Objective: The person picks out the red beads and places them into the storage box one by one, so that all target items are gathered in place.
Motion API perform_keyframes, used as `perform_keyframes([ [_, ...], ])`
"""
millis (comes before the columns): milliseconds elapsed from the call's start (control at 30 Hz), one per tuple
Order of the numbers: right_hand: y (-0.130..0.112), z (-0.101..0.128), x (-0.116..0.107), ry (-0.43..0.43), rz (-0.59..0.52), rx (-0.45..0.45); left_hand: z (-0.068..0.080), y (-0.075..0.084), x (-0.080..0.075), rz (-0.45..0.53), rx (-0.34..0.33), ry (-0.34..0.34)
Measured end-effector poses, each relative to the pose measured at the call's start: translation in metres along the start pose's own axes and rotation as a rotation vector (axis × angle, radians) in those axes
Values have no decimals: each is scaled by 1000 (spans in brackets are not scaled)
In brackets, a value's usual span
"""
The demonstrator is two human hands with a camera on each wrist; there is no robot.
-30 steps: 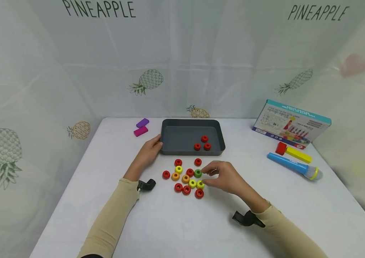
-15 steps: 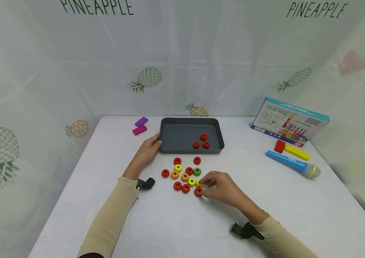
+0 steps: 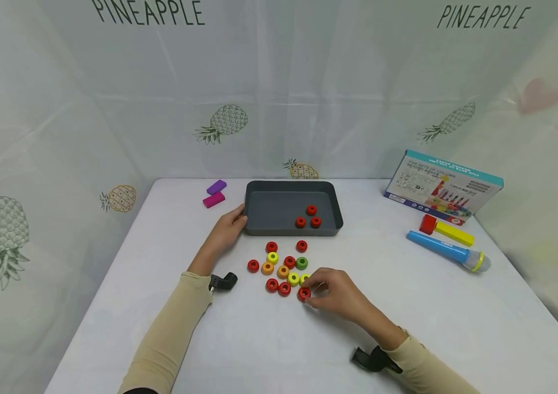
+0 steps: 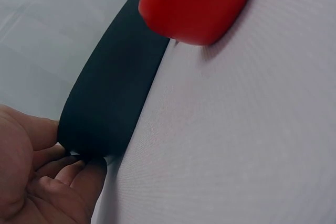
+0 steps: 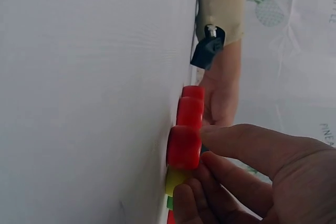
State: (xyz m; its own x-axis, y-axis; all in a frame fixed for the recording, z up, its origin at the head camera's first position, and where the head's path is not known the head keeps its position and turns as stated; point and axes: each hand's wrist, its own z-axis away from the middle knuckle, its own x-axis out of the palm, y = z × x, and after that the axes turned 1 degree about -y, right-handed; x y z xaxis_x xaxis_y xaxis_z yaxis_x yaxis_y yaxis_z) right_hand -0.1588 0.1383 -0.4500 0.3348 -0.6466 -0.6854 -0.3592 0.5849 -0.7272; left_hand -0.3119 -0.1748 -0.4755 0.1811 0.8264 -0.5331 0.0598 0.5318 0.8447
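left hand (image 3: 226, 230): fingers are curling against the 9 o'clock wall of the tray (image 3: 259, 230), steadying it.
tray: already holding 3 red rings.
loose rings: lying at 6 o'clock of the tray.
red ring (image 3: 304, 294): sitting at the pile's 5 o'clock edge.
right hand (image 3: 335, 293): thumb and fingertips are closing narrowly on the red ring.
handling: probably light, stiff and smooth; pinching its outer rim seems safest.
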Motion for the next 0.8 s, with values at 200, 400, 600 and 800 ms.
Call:
perform_keyframes([
  [200, 1, 0, 3, 12, 24, 4, 0, 1, 0, -2, -10, -2],
  [400, 1, 0, 6, 27, 36, 10, 0, 2, 0, 1, -7, -1],
  [600, 0, -1, 7, 40, 65, 6, 1, 2, 0, 10, -9, 1],
  [800, -1, 0, 8, 47, 88, 4, 1, 4, 0, 7, -4, -2],
])
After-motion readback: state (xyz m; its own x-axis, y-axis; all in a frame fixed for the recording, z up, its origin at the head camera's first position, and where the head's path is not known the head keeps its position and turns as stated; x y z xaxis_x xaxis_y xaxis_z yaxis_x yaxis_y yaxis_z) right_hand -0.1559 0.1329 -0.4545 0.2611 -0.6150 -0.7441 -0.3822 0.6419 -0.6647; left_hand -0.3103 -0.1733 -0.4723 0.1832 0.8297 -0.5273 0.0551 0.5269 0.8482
